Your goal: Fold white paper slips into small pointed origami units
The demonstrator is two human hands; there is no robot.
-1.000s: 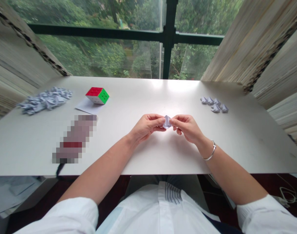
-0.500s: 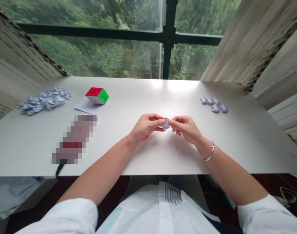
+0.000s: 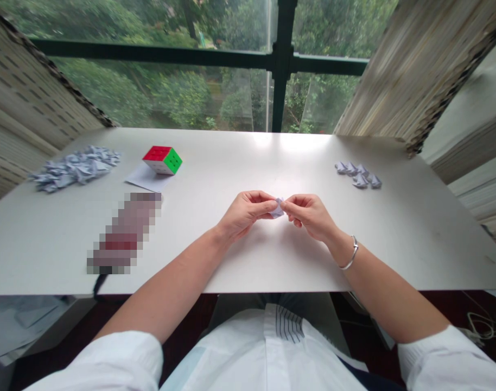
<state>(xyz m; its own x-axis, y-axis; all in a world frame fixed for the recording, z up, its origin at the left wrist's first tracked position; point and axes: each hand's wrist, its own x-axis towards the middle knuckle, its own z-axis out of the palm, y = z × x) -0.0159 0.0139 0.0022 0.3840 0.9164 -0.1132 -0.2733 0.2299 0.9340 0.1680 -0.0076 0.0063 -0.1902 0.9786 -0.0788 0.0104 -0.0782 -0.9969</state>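
Note:
Between my two hands, just above the white table point(image 3: 240, 271), is a small piece of folded paper point(image 3: 278, 210), pale and angular. My left hand point(image 3: 248, 213) pinches its left side between thumb and fingers. From the other side my right hand point(image 3: 307, 213) is closed, thumb and forefinger pinching the paper's right edge. The fingertips cover part of the paper, so its full shape is hidden. Off to the right lie several small folded paper pieces point(image 3: 360, 176) in two short rows.
At the far left lies a heap of folded paper pieces point(image 3: 75, 168). A puzzle cube point(image 3: 162, 160) with red and green faces rests on a white sheet point(image 3: 140, 178). Nearer the front is a blurred-out oblong object point(image 3: 124, 233) with a dark strap point(image 3: 99, 283). A window stands behind the table, curtains at both sides.
My right fingertips have shifted very slightly left, further over the folded paper, which is tilted a little differently. Both hands keep their pinch; the things on the table have not moved.

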